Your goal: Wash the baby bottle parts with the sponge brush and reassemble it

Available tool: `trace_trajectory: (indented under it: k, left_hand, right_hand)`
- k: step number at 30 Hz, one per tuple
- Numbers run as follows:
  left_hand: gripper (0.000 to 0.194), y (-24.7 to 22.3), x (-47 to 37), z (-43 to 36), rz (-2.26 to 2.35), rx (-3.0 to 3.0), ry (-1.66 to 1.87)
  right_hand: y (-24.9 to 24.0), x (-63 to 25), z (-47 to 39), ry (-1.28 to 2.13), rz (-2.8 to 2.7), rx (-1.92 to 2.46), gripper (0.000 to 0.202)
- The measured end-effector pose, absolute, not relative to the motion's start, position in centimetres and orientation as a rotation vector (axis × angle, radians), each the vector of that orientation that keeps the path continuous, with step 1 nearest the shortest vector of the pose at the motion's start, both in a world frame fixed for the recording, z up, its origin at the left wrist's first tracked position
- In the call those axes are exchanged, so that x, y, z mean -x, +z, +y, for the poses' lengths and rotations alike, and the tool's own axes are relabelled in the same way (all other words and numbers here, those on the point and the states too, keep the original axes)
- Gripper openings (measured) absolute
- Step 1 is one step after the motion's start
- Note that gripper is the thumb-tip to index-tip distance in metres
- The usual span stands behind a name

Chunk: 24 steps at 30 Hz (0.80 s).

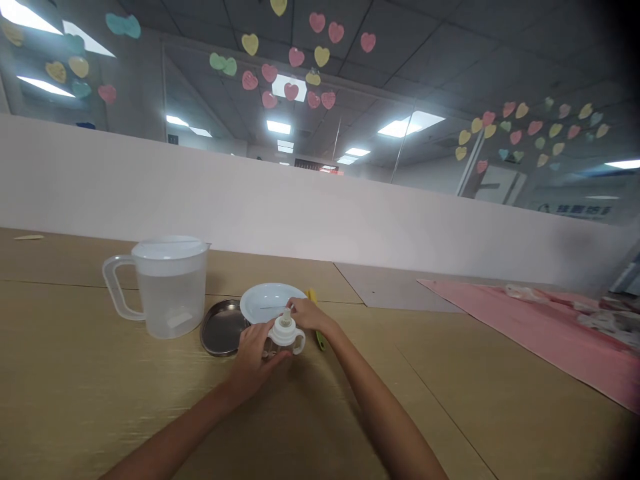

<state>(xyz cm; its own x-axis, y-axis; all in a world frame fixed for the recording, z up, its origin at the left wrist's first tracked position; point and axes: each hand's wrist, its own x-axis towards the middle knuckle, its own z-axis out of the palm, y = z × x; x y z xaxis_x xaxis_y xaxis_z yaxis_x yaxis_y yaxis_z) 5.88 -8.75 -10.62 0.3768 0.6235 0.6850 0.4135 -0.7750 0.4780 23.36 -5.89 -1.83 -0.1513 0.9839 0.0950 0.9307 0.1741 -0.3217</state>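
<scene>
A small baby bottle (285, 333) with a white collar, clear teat and white side handles stands upright on the table. My left hand (254, 350) is closed around its left side, thumb in front. Just behind the teat, my right hand (307, 313) has its fingertips pinched together over the rim of a white bowl (270, 293). A thin, stick-like line (273, 307) runs from those fingertips across the bowl; it is too fine to name surely. Left of the bowl lies a round metal dish (223, 328). Partly behind my right wrist is a yellow-green handled tool (321, 341).
A clear plastic jug (173, 293) with a lid and handle, holding liquid, stands at the left. Pink sheeting (530, 327) with crumpled clear plastic (600, 317) covers the right side. A low white wall (280, 207) with glass above it runs along the back.
</scene>
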Motion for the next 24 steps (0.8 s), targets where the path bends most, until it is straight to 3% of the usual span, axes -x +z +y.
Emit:
trace_trajectory:
  k: [10, 14, 18, 24]
  left_hand:
    - [0.055, -10.7, -5.9, -8.7, 0.933, -2.396, 1.341]
    - [0.054, -10.9, -5.9, -8.8, 0.942, -2.399, 1.359]
    - [0.053, -10.8, -5.9, -9.0, 0.920, -2.411, 1.348]
    - [0.055, -10.8, -6.1, -8.7, 0.941, -2.389, 1.368]
  right_hand:
    - [-0.9, -22.5, -6.5, 0.147, -2.240, 1.792, 0.023]
    - [1.5, -21.3, -8.1, 0.148, -2.239, 1.691, 0.041]
    - [2.9, -20.7, -9.5, 0.107, -2.249, 1.719, 0.045]
    - [3.2, -21.0, -10.0, 0.430, -2.165, 1.657, 0.061]
